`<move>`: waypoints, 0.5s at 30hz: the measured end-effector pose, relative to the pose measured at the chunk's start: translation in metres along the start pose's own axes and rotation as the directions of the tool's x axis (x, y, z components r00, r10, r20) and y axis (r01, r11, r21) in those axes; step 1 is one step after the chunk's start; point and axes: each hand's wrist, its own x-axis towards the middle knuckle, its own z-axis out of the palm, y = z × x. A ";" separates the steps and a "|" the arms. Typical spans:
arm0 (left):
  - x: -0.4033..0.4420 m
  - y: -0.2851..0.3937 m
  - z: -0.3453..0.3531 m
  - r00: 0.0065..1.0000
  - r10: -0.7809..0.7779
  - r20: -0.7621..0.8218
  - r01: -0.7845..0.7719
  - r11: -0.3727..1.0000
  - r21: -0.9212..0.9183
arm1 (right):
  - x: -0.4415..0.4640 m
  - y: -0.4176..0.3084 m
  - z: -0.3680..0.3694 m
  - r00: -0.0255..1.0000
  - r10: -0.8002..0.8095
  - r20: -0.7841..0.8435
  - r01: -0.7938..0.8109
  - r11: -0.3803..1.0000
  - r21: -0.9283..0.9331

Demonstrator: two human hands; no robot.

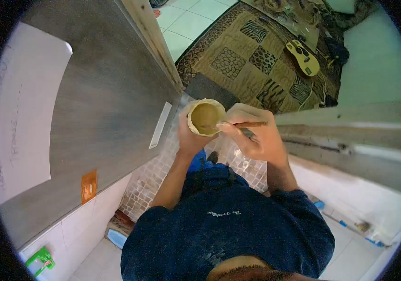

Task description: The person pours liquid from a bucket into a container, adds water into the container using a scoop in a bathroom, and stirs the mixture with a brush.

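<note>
A round, pale clay-coloured cup (pixel 206 108) with an uneven rim is held up at the middle of the view, its opening facing the camera. My left hand (pixel 192 136) wraps round its left and lower side. To the right of the cup, my right hand (pixel 255 133) pinches a thin brown stick-like tool (pixel 256 124). The tool's left end reaches over the cup's right rim toward the inside, where its tip is hard to make out. The fingers of my right hand touch or nearly touch the rim.
A grey panel (pixel 102 93) with white papers stands at left. Beyond the doorway lies a patterned rug (pixel 238 61) with a yellow guitar-shaped object (pixel 303 58). A rail (pixel 350 140) runs at right. Small mosaic tiles (pixel 151 182) cover the floor below; a green item (pixel 41 258) is at lower left.
</note>
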 end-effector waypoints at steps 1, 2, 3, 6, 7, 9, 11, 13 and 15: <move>0.014 0.000 -0.001 1.000 -0.004 -0.007 0.004 0.999 0.047 | 0.010 0.008 -0.004 1.000 0.029 -0.007 -0.029 0.998 -0.047; 0.026 -0.005 0.003 1.000 0.022 -0.013 -0.021 0.997 0.075 | 0.021 0.018 -0.008 0.998 0.060 -0.017 -0.062 0.994 -0.094; 0.038 -0.011 0.005 0.999 0.047 -0.011 -0.045 0.994 0.103 | 0.036 0.027 -0.008 0.993 0.076 -0.087 -0.089 0.985 -0.149; 0.087 -0.022 0.014 0.994 0.099 -0.053 -0.095 0.993 0.077 | 0.076 0.049 -0.006 0.995 0.014 -0.094 -0.012 1.000 0.024; 0.100 -0.025 0.016 0.992 0.105 -0.074 -0.102 0.994 0.051 | 0.090 0.051 -0.011 0.999 -0.043 -0.006 0.043 0.998 0.039; 0.125 -0.035 0.015 0.989 0.135 -0.067 -0.134 0.991 0.021 | 0.112 0.057 -0.019 0.998 0.050 -0.023 -0.051 0.998 -0.047; 0.153 -0.034 0.010 0.981 0.193 -0.018 -0.190 0.975 0.117 | 0.138 0.062 -0.027 0.992 0.103 -0.075 -0.114 0.979 -0.167; 0.183 -0.036 0.019 0.975 0.216 -0.051 -0.218 0.975 -0.037 | 0.161 0.081 -0.031 0.998 0.009 -0.067 -0.013 0.998 -0.069; 0.199 -0.048 0.028 0.986 0.153 -0.065 -0.161 0.976 -0.146 | 0.173 0.096 -0.037 0.998 -0.054 -0.035 0.055 0.998 0.037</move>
